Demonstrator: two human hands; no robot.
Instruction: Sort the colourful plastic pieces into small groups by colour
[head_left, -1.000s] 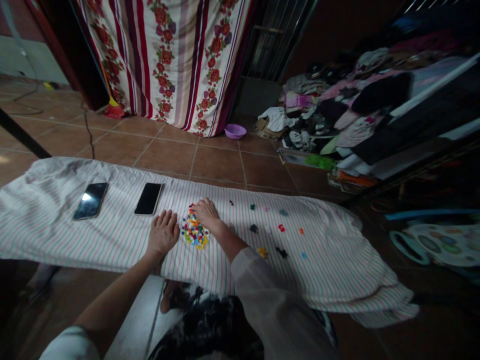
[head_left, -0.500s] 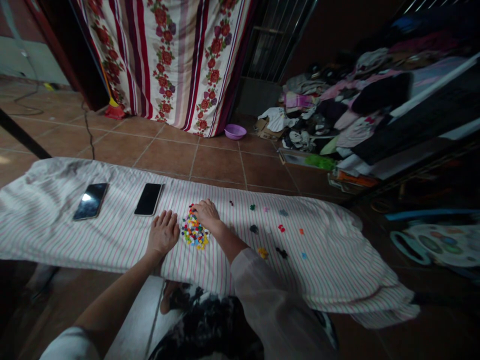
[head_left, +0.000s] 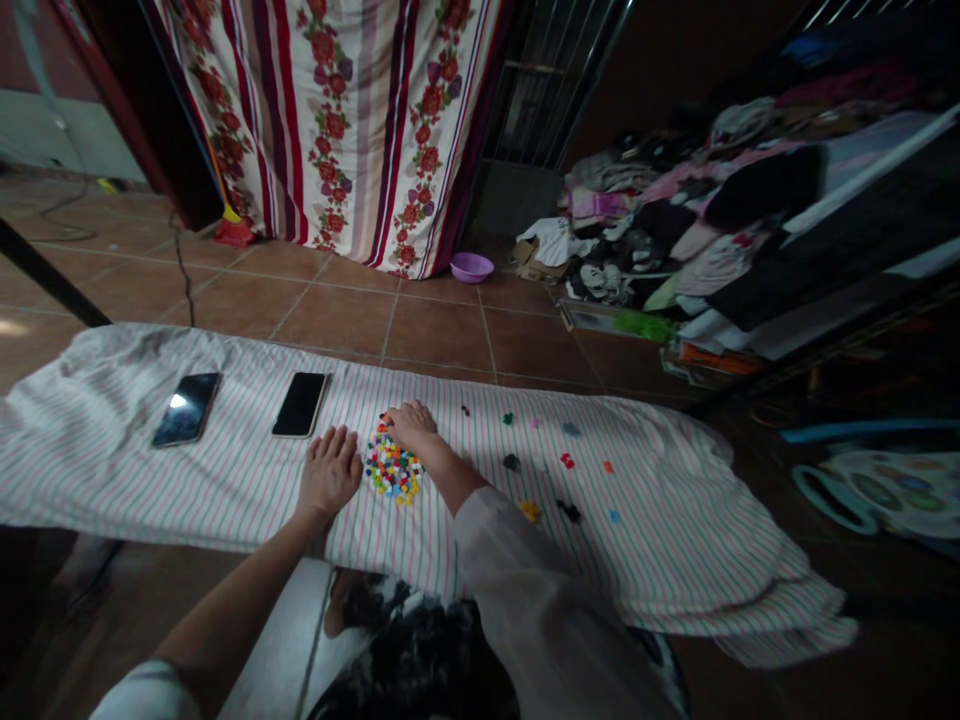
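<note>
A mixed pile of tiny coloured blocks (head_left: 393, 472) lies on the striped cloth (head_left: 450, 540). Over its far edge is my right hand (head_left: 411, 427), fingers bent down and pressed together among the blocks; what they pinch is too small to make out. My left hand (head_left: 331, 474) rests flat on the cloth just left of the pile, fingers stretched out and holding nothing. Single-colour groups sit to the right: yellow blocks (head_left: 529, 511), black blocks (head_left: 568, 511), red blocks (head_left: 567, 461), dark grey blocks (head_left: 511, 463), green blocks (head_left: 508, 419) and several others.
Two phones lie left of my hands, a nearer one (head_left: 300, 405) and a farther one (head_left: 186, 410). Beyond the cloth, a purple bowl (head_left: 472, 267) stands on the tiled floor by a floral curtain (head_left: 375, 130). Heaped clothes (head_left: 637, 220) are at the back right.
The whole view has shifted slightly. My right hand stays at the pile's far edge with its fingers working there, and my left hand stays flat on the cloth.
</note>
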